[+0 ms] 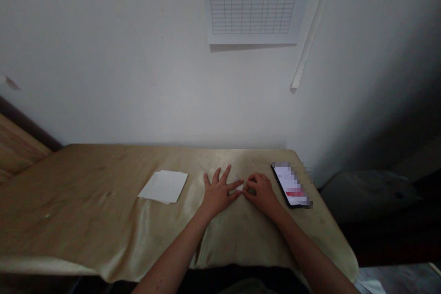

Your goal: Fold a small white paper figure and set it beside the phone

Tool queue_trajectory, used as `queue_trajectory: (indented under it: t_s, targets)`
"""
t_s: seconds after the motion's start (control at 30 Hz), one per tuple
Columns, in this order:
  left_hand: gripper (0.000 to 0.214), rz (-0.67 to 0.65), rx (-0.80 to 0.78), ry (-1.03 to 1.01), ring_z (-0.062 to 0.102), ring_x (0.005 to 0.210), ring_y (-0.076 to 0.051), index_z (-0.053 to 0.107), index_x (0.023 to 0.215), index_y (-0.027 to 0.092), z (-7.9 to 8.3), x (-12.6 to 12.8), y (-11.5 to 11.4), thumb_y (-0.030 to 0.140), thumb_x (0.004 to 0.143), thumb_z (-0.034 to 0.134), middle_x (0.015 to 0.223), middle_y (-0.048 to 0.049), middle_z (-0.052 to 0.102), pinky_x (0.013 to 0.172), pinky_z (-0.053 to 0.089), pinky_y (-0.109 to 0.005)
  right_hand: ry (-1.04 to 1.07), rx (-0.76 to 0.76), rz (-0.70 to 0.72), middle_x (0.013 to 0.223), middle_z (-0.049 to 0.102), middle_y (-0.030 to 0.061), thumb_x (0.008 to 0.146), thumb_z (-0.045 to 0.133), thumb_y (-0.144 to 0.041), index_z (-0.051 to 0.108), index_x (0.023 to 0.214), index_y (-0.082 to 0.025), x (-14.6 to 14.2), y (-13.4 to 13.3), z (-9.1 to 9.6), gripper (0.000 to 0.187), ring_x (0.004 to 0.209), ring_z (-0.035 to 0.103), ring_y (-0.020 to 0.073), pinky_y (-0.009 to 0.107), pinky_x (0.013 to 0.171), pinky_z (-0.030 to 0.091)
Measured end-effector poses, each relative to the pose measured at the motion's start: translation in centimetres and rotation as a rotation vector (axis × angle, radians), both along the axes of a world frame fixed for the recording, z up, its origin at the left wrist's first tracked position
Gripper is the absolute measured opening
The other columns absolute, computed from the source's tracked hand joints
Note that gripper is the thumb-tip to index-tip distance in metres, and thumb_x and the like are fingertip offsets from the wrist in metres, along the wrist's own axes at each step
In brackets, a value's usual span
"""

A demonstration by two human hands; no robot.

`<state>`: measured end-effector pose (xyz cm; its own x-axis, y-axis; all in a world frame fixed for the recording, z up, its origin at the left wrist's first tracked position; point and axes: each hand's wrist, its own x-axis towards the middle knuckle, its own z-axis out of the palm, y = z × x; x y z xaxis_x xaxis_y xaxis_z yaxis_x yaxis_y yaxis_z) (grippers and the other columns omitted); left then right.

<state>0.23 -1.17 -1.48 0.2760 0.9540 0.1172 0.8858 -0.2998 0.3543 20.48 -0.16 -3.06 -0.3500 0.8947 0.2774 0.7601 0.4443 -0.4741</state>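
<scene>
My left hand (217,193) is over the cloth-covered table with its fingers stretched out and spread. Its thumb and index finger point right, toward my other hand. Curled inward, my right hand (261,193) has its thumb and index fingertips drawn together close to the left fingertips. A tiny pale piece (240,188) shows between the two hands, too small to name. Whether the right fingers grip it cannot be made out. Left of my hands lies a loose stack of white paper sheets (164,186). A phone (291,184) with a lit screen rests to the right.
A gold-brown cloth (93,193) with folds covers the table. Behind it stands a white wall (138,78) bearing a printed grid sheet (253,4) and a white strip (312,32). A wooden board (19,147) is at far left, a pale bulky shape (372,188) right.
</scene>
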Motion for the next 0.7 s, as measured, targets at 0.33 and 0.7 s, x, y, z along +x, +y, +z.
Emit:
queue_trajectory:
  t_s: [0.33, 0.7]
  targets:
    - [0.040, 0.017, 0.015, -0.025, 0.021, 0.149, -0.045, 0.058, 0.127, 0.061, -0.14, 0.01, 0.04, 0.059, 0.087, 0.061, 0.163, 0.0068, 0.030, 0.109, -0.009, -0.079, -0.003, -0.005, -0.005, 0.107, 0.060, 0.0050, 0.086, 0.070, -0.029, 0.071, 0.086, -0.025, 0.02, 0.05, -0.12, 0.004, 0.110, 0.050, 0.0239, 0.043, 0.102, 0.037]
    - [0.045, 0.032, 0.030, -0.005, 0.018, 0.149, -0.047, 0.055, 0.130, 0.061, -0.38, -0.17, 0.16, 0.061, 0.086, 0.063, 0.164, 0.0059, 0.028, 0.108, -0.011, -0.080, 0.007, 0.008, -0.009, 0.106, 0.061, 0.0051, 0.086, 0.070, -0.029, 0.071, 0.083, -0.025, -0.03, 0.15, -0.26, 0.005, 0.108, 0.051, 0.0242, 0.043, 0.100, 0.039]
